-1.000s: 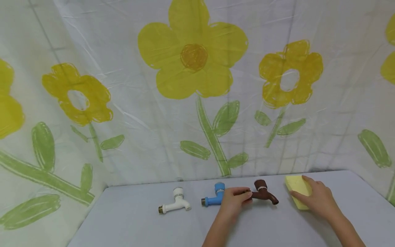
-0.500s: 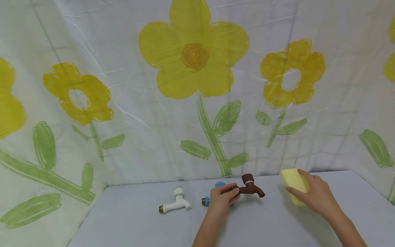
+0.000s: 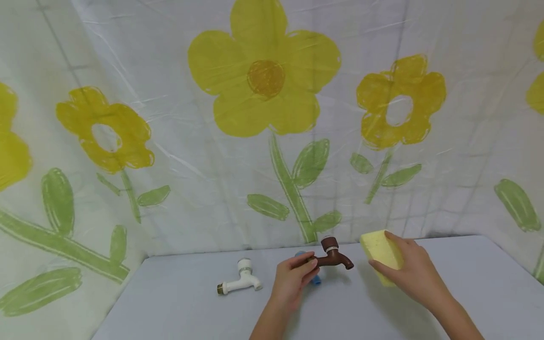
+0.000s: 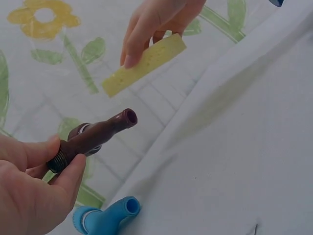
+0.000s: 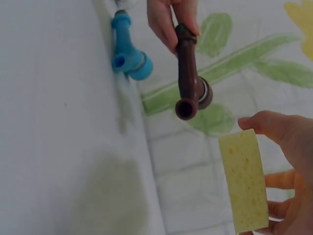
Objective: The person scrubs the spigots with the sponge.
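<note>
Left grip [image 3: 289, 278] first, since it is the nearer to the middle: its thumb and fingers pinch the brown tap [image 3: 333, 259] by the threaded end, holding it up off the tabletop [image 3: 178, 307]. From the head view, the tap's capped handle stands uppermost with a pale ring below it, and the spout points off to the person's right, dipping at its open mouth.

Facing it, the right grip [image 3: 412, 269] has thumb and fingers closed around a yellow sponge [image 3: 382, 255], also raised clear of the surface. That block tilts a little, and its pores show plainly from the right wrist. It is near the brown spout, yet a gap lies between the two.

Just behind the left grip, and mostly hidden by it from the head, a blue tap [image 5: 128, 54] rests on the tabletop; both wrist views show its spout opening. Farther to the person's left lies a white tap [image 3: 243, 279], its brass threaded end turned left and its spout right. Soft shadows fall on the pale surface, and behind everything hangs a whitish backdrop [image 3: 187, 212] with yellow flowers [image 3: 238, 108] and green leaves.
</note>
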